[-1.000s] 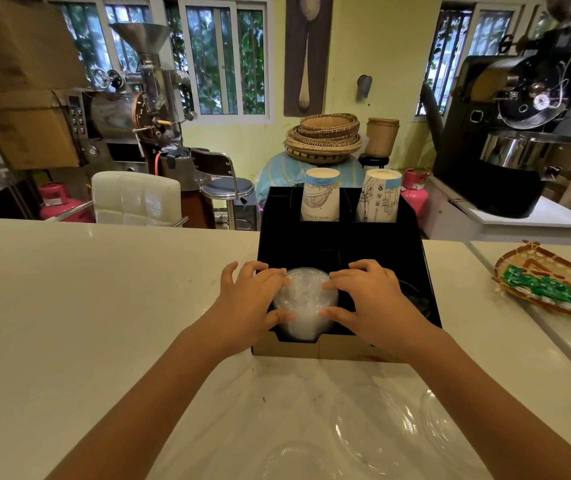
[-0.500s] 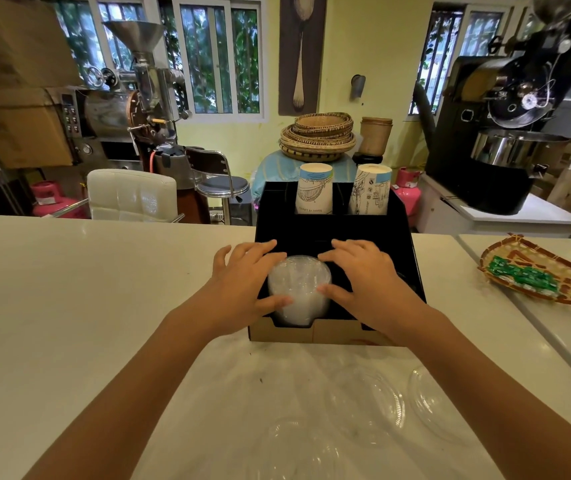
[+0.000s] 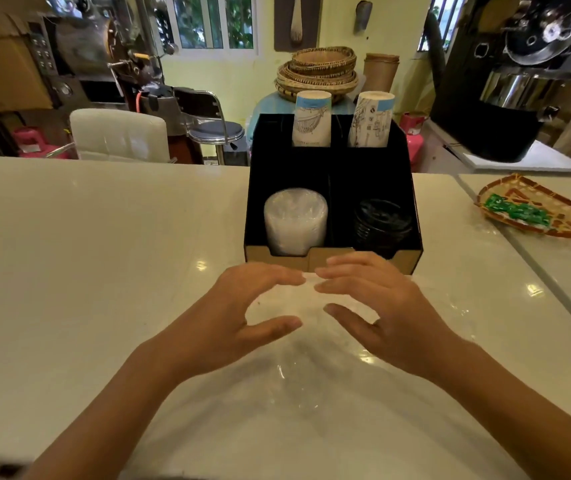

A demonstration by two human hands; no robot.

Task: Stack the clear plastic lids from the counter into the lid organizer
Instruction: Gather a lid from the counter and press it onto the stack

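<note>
Clear lids (image 3: 296, 221) stacked in organizer (image 3: 332, 181): likely light, thin, slick, crushable. Best gripped by rim edges. Left hand (image 3: 242, 317), right hand (image 3: 377, 306) fingers spread, empty, above counter (image 3: 104, 237).

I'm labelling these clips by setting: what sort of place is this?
Most likely a small café or coffee roastery. A black organizer on the counter holds paper cups and stacked clear lids, and machines that look like coffee roasters stand behind.
</note>
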